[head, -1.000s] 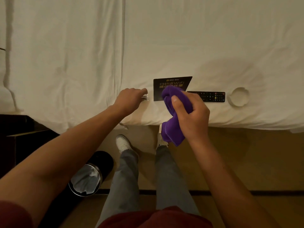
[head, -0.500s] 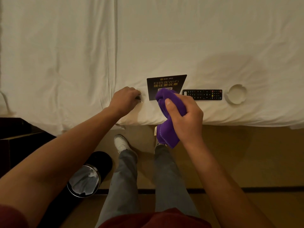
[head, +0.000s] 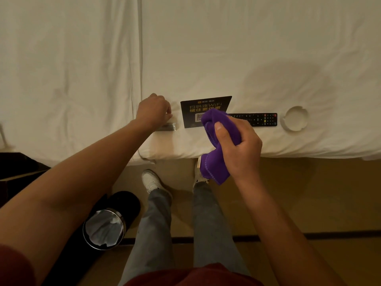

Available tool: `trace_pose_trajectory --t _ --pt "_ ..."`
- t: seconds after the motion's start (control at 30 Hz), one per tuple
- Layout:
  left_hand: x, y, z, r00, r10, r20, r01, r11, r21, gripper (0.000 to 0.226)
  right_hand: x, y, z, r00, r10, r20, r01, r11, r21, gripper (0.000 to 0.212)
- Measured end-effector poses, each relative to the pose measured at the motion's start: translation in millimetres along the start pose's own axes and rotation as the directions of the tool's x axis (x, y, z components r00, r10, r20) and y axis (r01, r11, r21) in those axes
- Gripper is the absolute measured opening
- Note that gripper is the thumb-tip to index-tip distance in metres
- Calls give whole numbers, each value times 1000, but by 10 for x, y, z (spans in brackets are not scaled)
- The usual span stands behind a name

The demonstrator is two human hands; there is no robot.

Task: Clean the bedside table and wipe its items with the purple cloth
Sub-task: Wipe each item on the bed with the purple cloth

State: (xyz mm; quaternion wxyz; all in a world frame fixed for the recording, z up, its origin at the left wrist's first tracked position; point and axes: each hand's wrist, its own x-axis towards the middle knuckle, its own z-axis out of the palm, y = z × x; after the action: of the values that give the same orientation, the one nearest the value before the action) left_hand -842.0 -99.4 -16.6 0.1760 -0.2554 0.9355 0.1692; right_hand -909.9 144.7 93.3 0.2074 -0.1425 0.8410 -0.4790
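My right hand (head: 240,148) grips the bunched purple cloth (head: 216,145) over the near edge of the white bed (head: 226,48). The cloth's top overlaps the lower right corner of a black WiFi card (head: 203,109) lying flat on the sheet. A black remote (head: 259,119) lies to the right of the card, and a round white ashtray (head: 296,118) lies beyond the remote. My left hand (head: 153,110) rests on the bed left of the card with curled fingers over a small clear glass-like item (head: 170,126). The bedside table is out of view.
A black waste bin (head: 107,226) with a metal rim and liner stands on the floor at the lower left. A dark piece of furniture (head: 18,168) sits at the left edge. My legs and white shoes (head: 150,179) stand on tan floor by the bed.
My left hand has drawn back slightly, so more of the small clear item shows beneath it. My right hand with the cloth stays over the card's corner.
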Motion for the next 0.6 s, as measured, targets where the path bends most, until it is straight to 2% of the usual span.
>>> trace_pose_trajectory --t 0.17,0.37,0.5,0.6 --pt "109 102 26 994 -33 108 24 996 86 17 10 30 -24 1000 6 -3 -6 1000 -2 26" --pt "158 111 63 989 -43 143 22 988 150 14 16 29 -46 1000 4 -7 -4 1000 5 20" --pt "140 78 29 991 -31 127 20 996 89 16 16 31 -52 1000 7 -2 -7 1000 10 21" --pt "41 -17 -94 998 -55 35 56 998 -26 16 10 32 -53 1000 12 13 -12 1000 16 27"
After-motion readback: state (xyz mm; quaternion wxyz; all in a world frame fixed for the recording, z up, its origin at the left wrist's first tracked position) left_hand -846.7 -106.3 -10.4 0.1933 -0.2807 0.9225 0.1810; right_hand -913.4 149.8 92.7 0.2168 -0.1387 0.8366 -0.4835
